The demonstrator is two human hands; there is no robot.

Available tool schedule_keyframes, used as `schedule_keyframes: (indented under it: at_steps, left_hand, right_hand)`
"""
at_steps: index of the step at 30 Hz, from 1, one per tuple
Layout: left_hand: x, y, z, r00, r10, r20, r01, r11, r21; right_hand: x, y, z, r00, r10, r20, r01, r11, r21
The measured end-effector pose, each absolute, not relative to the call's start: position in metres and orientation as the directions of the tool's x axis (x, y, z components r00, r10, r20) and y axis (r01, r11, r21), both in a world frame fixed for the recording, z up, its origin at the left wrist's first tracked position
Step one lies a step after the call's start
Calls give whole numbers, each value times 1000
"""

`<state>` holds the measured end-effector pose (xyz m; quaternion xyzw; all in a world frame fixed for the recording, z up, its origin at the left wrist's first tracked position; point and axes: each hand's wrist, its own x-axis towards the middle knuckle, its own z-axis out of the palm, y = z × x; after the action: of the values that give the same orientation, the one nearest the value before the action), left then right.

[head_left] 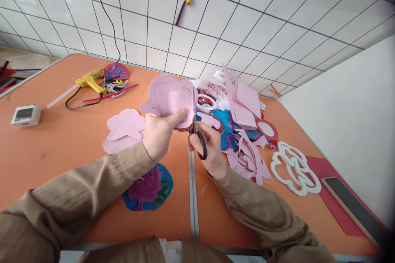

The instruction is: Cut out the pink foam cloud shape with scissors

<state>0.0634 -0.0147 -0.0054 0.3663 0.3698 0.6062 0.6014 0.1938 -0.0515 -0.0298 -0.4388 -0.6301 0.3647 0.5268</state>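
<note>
In my left hand (162,131) is a pink paper cutout (169,94) with a wavy, cloud-like outline, the thumb pressed on its face. A drawn line runs inside its edge. My right hand (211,144) grips black-handled scissors (202,146), and their blades stand upright along the right edge of the paper. Whether the blades are apart is hard to see. Left of my left wrist lie more pink cutouts (126,125) of a similar shape. Under my left forearm rests a round piece of blue fabric (149,189) with a magenta flower, partly covered by the sleeve.
A yellow glue gun (92,82) with a cord lies at the back left, near a small white box (26,116). Pink paper scraps (247,154) pile up right of my hands. White cloud-shaped frames (294,168) and a phone (352,205) lie further right. A tiled wall (132,20) borders the table.
</note>
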Motion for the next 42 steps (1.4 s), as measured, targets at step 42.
schedule_keyframes:
  at_steps: [42]
  left_hand:
    - [79, -39, -1, 127, 966, -225, -528, 258, 809]
  right_hand:
    - [163, -62, -52, 144, 893, 425, 149, 405, -902]
